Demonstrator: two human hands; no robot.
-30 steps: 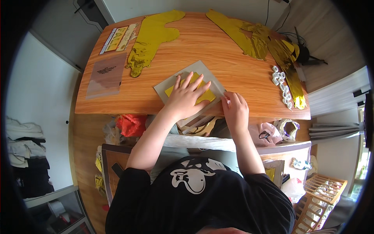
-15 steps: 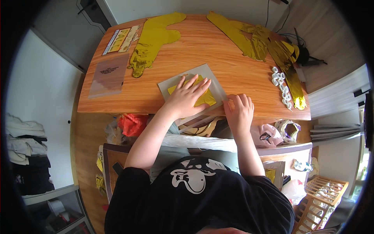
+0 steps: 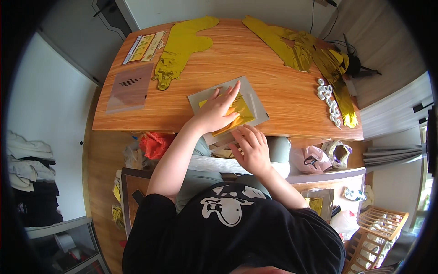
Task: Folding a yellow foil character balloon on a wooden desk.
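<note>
Under my left grip (image 3: 214,112) lies a glossy, crinkled gold foil sheet (image 3: 237,112) in a smooth, clear plastic sleeve (image 3: 253,98). The desk (image 3: 283,98) beyond it is warm wood-grain, satin smooth. Farther off, shiny foil balloons (image 3: 180,48) look wrinkled.

gold foil (image 3: 237,112) partly under left hand (image 3: 214,112)

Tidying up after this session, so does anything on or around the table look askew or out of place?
Yes. The grey packet under the left hand lies skewed and juts past the table edge, and a red bag with other clutter is crammed below that edge.
</note>
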